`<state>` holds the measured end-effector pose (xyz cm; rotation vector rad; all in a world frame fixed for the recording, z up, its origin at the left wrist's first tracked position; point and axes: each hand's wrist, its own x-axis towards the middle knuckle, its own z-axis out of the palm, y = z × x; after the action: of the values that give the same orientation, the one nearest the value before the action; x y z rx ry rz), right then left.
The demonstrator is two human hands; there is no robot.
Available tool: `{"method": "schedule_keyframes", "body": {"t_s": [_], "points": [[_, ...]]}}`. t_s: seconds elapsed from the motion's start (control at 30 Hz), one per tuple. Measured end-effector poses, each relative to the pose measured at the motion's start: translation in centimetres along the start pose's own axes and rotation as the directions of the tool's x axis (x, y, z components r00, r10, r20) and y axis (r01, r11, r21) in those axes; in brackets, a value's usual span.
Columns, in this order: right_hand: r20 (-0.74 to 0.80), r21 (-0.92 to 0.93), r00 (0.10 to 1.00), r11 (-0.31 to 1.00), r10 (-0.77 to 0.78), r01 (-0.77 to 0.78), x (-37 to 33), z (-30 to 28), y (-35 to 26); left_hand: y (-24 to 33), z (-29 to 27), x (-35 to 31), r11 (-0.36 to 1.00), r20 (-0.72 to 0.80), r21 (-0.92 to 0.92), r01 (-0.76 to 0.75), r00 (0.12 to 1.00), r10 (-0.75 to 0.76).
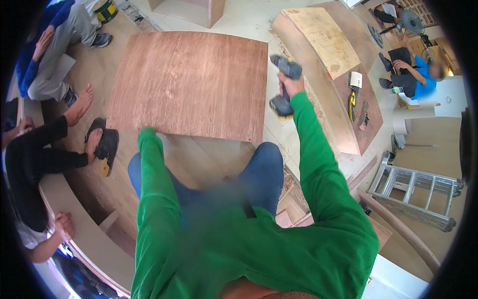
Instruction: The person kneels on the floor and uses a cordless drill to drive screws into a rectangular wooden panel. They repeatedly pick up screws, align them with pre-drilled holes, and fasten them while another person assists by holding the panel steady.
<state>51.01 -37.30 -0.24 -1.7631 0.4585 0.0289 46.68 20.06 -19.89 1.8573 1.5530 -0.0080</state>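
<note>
passage: above wooden panel [191, 84] | right, blocked: drill [290, 68], wooden box [324, 97] | left, blocked: sandal [111, 143]

panel [191, 84] grained wood, matt; drill [290, 68] plastic; ladder [411, 186] smooth metal

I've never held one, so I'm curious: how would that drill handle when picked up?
The drill in the right hand is probably heavy for its size, given its chunky body and thick base. It should stay stiff, as its casing looks hard. Laid down, it likely wouldn't roll, since its base juts out from the body.
</note>
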Motion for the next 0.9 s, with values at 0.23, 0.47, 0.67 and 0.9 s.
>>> {"method": "schedule_keyframes", "body": {"t_s": [0.23, 0.47, 0.67, 0.9], "points": [[0.083, -0.135, 0.985, 0.981, 0.154, -0.142, 16.0, 3.6, -4.7, -2.5, -0.9, -1.6, 0.995, -0.116, 0.014, 0.099, 0.988, -0.097], [0.255, -0.120, 0.919, 0.953, 0.300, -0.278, 15.6, 2.3, -3.5, -1.3, -1.3, 3.4, 0.970, -0.030, -0.117, 0.212, 0.976, -0.216], [0.220, 0.059, 0.894, 0.910, 0.390, -0.411, 7.5, 0.7, 1.1, 0.2, -4.2, 9.3, 0.918, 0.178, -0.389, 0.075, 0.984, -0.005], [0.124, -0.143, 0.924, 0.928, 0.362, -0.344, -1.9, -0.7, 2.0, -4.3, -5.5, 1.1, 0.916, -0.103, -0.388, -0.101, 0.993, 0.065]]}}
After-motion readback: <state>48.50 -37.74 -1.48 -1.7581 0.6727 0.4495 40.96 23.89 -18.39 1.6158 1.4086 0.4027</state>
